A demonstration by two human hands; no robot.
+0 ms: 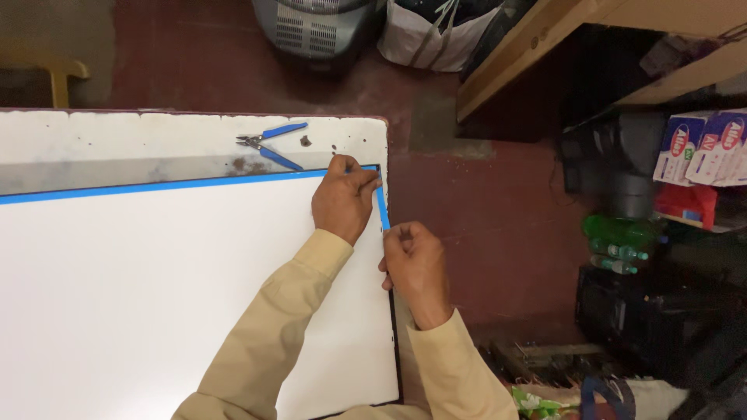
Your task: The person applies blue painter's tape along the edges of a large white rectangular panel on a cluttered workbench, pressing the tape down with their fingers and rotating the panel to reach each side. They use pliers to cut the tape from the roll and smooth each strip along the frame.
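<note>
A large white panel (140, 288) with a thin dark rim lies flat on a worn white table (93, 136). A blue tape strip (156, 187) runs along its far edge and turns down the right edge. My left hand (344, 198) presses on the tape at the panel's far right corner, fingertips on the blue strip. My right hand (415, 264) pinches the tape at the right edge, just below that corner. Both sleeves are beige.
Blue-handled cutting pliers (268, 145) lie on the table just beyond the panel, left of the corner. The table's right edge drops to a dark red floor (482, 225). Green bottles (618, 241), boxes and shelves stand at right; a grey appliance (315, 27) and a white bag (424, 39) sit beyond the table.
</note>
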